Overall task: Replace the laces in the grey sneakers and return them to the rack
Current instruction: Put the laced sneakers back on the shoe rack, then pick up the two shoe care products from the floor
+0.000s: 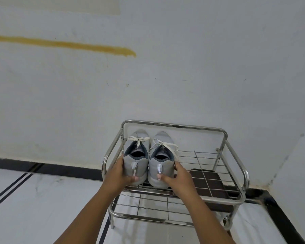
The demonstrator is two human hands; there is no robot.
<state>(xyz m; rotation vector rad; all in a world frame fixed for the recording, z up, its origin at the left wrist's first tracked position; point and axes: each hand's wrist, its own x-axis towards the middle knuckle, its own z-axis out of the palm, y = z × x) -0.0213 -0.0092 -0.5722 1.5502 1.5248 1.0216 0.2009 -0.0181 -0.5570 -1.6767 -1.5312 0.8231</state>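
Item: grey sneakers [149, 155], cream-laced, heels toward me. My left hand [120, 175] and right hand [176, 175] each grip one heel, seating the pair on the steel rack [236, 173].

You see two grey sneakers [148, 155] with cream laces [139, 139] and dark blue-grey collars on a shiny chrome rack [236, 152], a white wall [165, 67] streaked mustard yellow, and black skirting [60, 169].

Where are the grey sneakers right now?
In the head view, the grey sneakers stand side by side on the left of the metal rack's top shelf, toes to the wall, with the left hand and right hand gripping their heels.
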